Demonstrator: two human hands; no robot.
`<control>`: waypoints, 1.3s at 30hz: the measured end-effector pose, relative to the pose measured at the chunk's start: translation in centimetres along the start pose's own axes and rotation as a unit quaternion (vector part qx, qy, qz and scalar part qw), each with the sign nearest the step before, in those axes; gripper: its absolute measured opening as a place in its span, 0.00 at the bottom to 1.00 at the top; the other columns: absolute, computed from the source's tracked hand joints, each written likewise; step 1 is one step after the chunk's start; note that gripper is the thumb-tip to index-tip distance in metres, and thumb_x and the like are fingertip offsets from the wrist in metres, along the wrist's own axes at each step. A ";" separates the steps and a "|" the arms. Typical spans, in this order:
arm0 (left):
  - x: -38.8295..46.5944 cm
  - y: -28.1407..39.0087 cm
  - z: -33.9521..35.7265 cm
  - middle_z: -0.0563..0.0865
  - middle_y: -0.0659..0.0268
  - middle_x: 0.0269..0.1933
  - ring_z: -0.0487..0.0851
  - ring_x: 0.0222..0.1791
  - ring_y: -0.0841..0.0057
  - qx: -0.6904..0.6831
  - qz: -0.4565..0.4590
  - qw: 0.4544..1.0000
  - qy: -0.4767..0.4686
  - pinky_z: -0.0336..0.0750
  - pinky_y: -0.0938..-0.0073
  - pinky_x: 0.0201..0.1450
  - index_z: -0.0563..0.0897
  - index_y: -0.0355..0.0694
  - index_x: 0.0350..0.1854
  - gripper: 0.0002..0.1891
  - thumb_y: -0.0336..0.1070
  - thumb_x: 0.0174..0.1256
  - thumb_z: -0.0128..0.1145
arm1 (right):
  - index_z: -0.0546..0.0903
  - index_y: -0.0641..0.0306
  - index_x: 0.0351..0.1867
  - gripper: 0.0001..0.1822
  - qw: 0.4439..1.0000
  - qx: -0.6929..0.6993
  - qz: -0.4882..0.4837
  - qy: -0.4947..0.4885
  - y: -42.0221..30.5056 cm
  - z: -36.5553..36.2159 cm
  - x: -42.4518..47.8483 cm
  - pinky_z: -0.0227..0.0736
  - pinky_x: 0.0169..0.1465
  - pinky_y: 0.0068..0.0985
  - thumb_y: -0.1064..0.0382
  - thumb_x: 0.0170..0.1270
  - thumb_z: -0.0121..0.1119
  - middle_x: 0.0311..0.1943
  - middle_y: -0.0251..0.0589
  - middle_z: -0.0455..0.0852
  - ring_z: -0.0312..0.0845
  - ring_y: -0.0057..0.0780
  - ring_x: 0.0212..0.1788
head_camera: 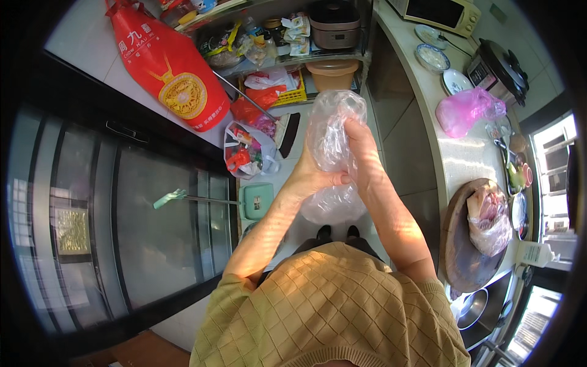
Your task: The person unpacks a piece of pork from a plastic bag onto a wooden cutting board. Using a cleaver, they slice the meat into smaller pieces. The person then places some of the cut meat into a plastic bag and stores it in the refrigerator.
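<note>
A clear plastic bag (337,133), crumpled and puffed with air, is held in front of my body above the tiled floor. My left hand (316,172) grips its middle from the left, the thumb laid across the film. Higher up, my right hand (360,135) closes around the bag's right side, some fingers hidden behind the plastic. The lower part of the bag (335,204) bulges out below my hands. On the counter to my right, a large piece of raw meat (488,218), partly wrapped in clear plastic, lies on a round wooden chopping board (458,257).
Along the right counter (463,160) stand a pink plastic bag (467,112), a bowl (432,58), an electric pressure cooker (500,73) and a microwave (440,16). A broom (288,135), a filled white bag (250,151) and a green dustpan (257,202) occupy the floor at left. Shelves (289,62) stand ahead.
</note>
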State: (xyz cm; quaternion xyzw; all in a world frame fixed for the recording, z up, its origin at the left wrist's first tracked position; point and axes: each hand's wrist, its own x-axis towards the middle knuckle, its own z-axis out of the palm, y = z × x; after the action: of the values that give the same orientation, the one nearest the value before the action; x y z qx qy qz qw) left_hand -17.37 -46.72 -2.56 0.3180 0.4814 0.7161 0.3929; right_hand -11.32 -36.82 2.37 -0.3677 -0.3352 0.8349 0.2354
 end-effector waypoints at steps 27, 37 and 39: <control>-4.3 -11.2 -2.0 0.82 0.58 0.41 0.79 0.42 0.66 -0.537 -0.143 0.803 0.213 0.73 0.61 0.47 0.75 0.38 0.49 0.20 0.44 0.59 0.63 | 0.60 0.56 0.16 0.17 0.979 0.057 0.051 -0.187 9.5 -6.1 3.7 0.51 0.27 0.26 0.51 0.59 0.40 0.14 0.32 0.56 0.50 0.25 0.18; -4.4 -11.7 -8.3 0.78 0.65 0.27 0.79 0.29 0.70 -0.481 -0.095 0.742 0.458 0.77 0.63 0.39 0.77 0.38 0.34 0.08 0.27 0.53 0.63 | 0.64 0.61 0.29 0.08 0.984 0.040 -0.008 -0.173 8.4 -9.2 1.6 0.64 0.35 0.34 0.71 0.43 0.42 0.20 0.37 0.66 0.57 0.29 0.22; -5.2 -10.6 -8.9 0.79 0.64 0.28 0.79 0.30 0.70 -0.438 -0.093 0.785 0.429 0.77 0.64 0.39 0.77 0.37 0.35 0.08 0.26 0.53 0.62 | 0.66 0.62 0.33 0.09 0.987 0.024 -0.010 -0.158 7.7 -9.7 1.6 0.68 0.41 0.37 0.73 0.46 0.45 0.23 0.39 0.71 0.65 0.32 0.26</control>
State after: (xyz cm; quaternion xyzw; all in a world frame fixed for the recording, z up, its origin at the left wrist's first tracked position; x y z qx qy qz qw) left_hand -19.53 -52.77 -15.87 -0.2743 0.2623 0.8725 0.3079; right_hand -5.97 -37.16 -8.93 -0.2220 -0.3515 0.8880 0.1966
